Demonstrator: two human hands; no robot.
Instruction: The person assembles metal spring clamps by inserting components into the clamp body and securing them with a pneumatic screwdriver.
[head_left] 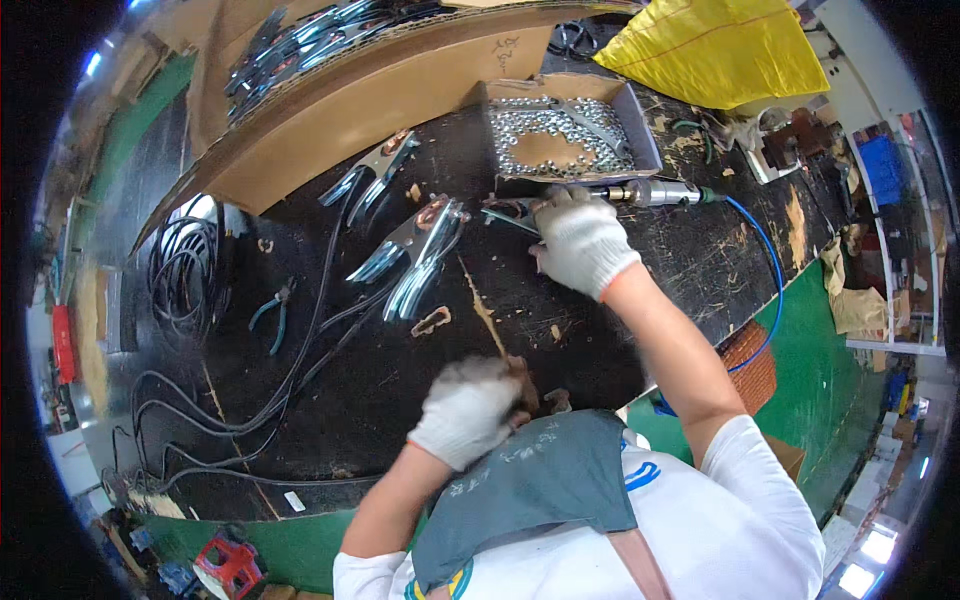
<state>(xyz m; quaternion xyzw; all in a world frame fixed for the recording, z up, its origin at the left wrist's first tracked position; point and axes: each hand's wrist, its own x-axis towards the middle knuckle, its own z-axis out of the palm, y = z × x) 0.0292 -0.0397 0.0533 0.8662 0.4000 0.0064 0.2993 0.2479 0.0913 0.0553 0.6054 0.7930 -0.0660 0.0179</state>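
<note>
Two clamps (412,245) look cabled toward ten o'clock, plenty more lie in the eleven-o'clock carton (370,112), and the fingers' grip can't be told, right hand (585,245) at two, left hand (465,410) at six!

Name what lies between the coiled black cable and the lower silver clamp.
The head view shows teal-handled pliers on the dark tabletop, then a black cable strand nearer the clamp.

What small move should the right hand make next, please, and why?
Perhaps the right hand should secure its grip on the silvery metal piece: it shows at this hand's left edge, just on the near side of the box of small metal parts. The left hand is well apart, lower in the view, so the right seems better placed.
</note>
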